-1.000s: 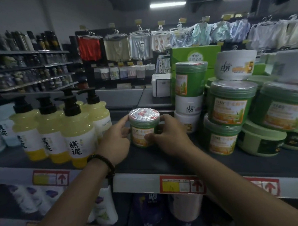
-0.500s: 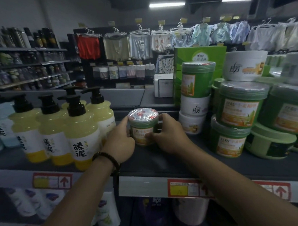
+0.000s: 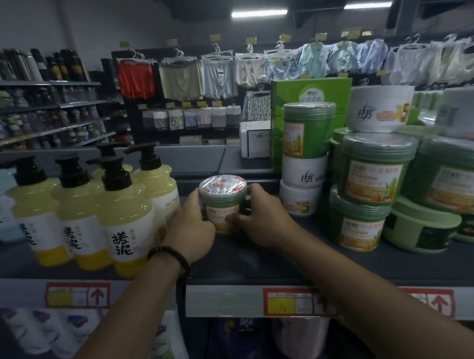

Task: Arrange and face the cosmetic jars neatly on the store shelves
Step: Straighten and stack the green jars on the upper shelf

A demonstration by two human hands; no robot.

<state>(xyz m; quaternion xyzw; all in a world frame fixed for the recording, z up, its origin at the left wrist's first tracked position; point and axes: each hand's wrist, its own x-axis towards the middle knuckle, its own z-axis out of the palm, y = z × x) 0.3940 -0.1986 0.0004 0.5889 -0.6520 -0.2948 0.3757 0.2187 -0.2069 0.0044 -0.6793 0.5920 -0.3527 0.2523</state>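
Two hands cup one small green jar (image 3: pixel 223 204) on the dark shelf (image 3: pixel 261 265). It sits in the gap between the yellow pump bottles (image 3: pixel 123 219) on the left and the stacked white jars (image 3: pixel 303 176) on the right. Watching remotely, I judge the step to be facing, as the orange label points roughly toward me. To do it well, I would turn the jar until the label sits square to the aisle. Then I would line it up with the larger green jars (image 3: pixel 371 173) farther right, without nudging the bottles just beside it. The left hand (image 3: pixel 190 230) curls round the jar's left side. The right hand (image 3: pixel 262 221) curls round the right side, thumb low on the label. Both are clamped on the jar, and its base is hidden.
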